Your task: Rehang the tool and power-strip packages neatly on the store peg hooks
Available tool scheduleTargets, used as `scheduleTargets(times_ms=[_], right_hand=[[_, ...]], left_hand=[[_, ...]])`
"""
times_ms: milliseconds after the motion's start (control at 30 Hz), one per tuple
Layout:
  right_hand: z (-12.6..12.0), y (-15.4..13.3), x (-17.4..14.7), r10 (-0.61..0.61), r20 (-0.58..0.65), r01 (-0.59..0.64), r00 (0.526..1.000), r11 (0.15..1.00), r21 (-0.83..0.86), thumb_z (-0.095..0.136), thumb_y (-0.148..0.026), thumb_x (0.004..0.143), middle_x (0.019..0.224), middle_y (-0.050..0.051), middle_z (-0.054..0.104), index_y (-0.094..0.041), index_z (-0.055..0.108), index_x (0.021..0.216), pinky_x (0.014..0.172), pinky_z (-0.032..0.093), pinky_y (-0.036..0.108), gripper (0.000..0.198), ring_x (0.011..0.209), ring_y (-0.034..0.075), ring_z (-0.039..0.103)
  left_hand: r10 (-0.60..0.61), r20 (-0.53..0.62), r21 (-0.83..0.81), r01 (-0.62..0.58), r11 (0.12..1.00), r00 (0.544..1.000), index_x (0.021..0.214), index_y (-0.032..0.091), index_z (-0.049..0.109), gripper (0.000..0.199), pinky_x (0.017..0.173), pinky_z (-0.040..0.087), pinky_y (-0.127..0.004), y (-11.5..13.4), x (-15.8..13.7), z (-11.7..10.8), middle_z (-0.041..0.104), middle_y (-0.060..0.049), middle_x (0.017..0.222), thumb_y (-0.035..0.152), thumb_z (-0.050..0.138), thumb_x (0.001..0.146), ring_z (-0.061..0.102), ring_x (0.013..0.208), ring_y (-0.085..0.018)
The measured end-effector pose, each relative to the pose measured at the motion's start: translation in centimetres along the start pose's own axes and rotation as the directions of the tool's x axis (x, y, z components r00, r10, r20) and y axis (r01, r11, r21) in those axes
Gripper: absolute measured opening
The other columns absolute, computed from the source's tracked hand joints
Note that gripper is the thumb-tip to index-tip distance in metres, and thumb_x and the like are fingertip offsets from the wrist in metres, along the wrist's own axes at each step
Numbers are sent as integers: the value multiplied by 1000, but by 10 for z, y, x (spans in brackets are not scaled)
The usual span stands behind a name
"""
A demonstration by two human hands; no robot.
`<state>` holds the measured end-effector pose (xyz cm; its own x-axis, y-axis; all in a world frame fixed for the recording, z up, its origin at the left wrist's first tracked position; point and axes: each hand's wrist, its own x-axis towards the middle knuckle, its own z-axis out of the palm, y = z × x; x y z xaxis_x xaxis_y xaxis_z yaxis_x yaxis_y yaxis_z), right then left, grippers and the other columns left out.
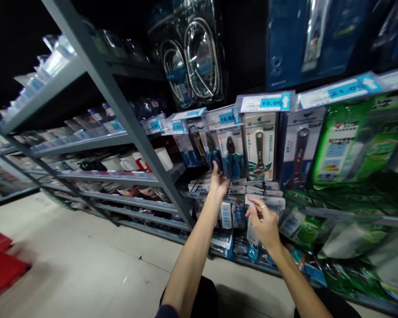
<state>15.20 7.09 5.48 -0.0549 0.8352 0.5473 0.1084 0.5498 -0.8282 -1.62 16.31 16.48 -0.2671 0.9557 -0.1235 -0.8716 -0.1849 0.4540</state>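
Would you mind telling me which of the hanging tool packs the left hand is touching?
The left hand touches the blue-handled pliers pack, second pliers pack left of the wrench pack under the 15.00 tag. The neighbouring pliers pack hangs untouched to its right.

Centre of frame: pliers packs (232, 155) hang in a row, wrench packs (260, 148) to their right, price tags (265, 102) above. Hose packs (194, 62) hang higher, upper centre. Shelving (96, 143) with mugs (164, 158) runs left; a basket (1, 265) sits lower left.
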Motion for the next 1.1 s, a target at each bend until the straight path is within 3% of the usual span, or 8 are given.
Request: scheduleTargets(times_ms=[100, 367, 500, 633, 767, 900, 1000, 1100], right_hand=[[1, 1, 0, -7, 2, 7, 1000, 1000, 3, 50, -37, 103, 73, 0, 67, -17, 64, 124, 59, 48, 24, 32, 58, 11, 61], [8, 5, -2, 2, 27, -1, 1000, 999, -46, 47, -38, 104, 75, 1, 69, -18, 64, 126, 61, 47, 25, 34, 61, 13, 63], [9, 6, -3, 8, 38, -6, 999, 999, -48, 47, -39, 104, 76, 1, 70, -19, 64, 127, 61, 47, 25, 35, 62, 13, 63], [10, 9, -2, 16, 40, -14, 999, 998, -60, 48, -39, 104, 77, 0, 69, -21, 63, 128, 61, 48, 26, 34, 60, 13, 62], [12, 12, -2, 18, 43, -14, 999, 997, -71, 47, -41, 104, 76, 0, 69, -21, 62, 129, 60, 47, 26, 36, 57, 13, 59], [16, 14, -3, 36, 74, -32, 997, 998, -58, 46, -43, 104, 78, 0, 69, -21, 62, 130, 60, 48, 26, 37, 58, 13, 60], [20, 17, -5, 30, 82, -25, 996, 998, -59, 47, -43, 104, 79, 0, 69, -22, 62, 130, 61, 48, 26, 36, 63, 14, 63], [21, 19, -5, 23, 84, -17, 996, 997, -73, 47, -43, 104, 79, 0, 69, -23, 62, 130, 60, 48, 27, 36, 64, 15, 64]], left_hand=[[25, 9, -24, -25, 999, 1000, 85, 13, 66, 25, 94, 58, -30, 2, -7, -9, 73, -5, 81, 30, 56, 101, 71, 81, -14], [83, 35, -45, -81, 996, 996, 83, 15, 64, 28, 94, 56, -31, 10, -43, -25, 73, -3, 83, 26, 48, 104, 71, 88, -15], [115, 65, -3, -115, 993, 991, 79, 15, 65, 31, 95, 55, -28, 10, -52, -28, 70, -3, 78, 23, 48, 104, 69, 83, -13], [75, 73, 83, -81, 993, 995, 81, 14, 66, 22, 97, 56, -30, 15, -52, -34, 70, -5, 81, 16, 55, 100, 71, 88, -16], [95, -14, 118, -93, 989, 995, 91, 14, 66, 10, 86, 58, -28, 35, -43, -35, 71, -10, 95, 19, 59, 96, 71, 94, -18], [95, -123, 101, -83, 991, 988, 101, 11, 63, 29, 72, 58, -25, 54, -17, -26, 70, -11, 91, 40, 60, 98, 70, 83, -17], [89, -81, 79, -82, 993, 993, 100, 13, 65, 38, 74, 59, -28, 60, 5, -15, 71, -9, 88, 50, 58, 98, 70, 79, -18], [103, -31, 48, -101, 994, 994, 93, 15, 67, 29, 83, 60, -31, 60, 19, -10, 72, -6, 85, 42, 60, 98, 71, 79, -17]])
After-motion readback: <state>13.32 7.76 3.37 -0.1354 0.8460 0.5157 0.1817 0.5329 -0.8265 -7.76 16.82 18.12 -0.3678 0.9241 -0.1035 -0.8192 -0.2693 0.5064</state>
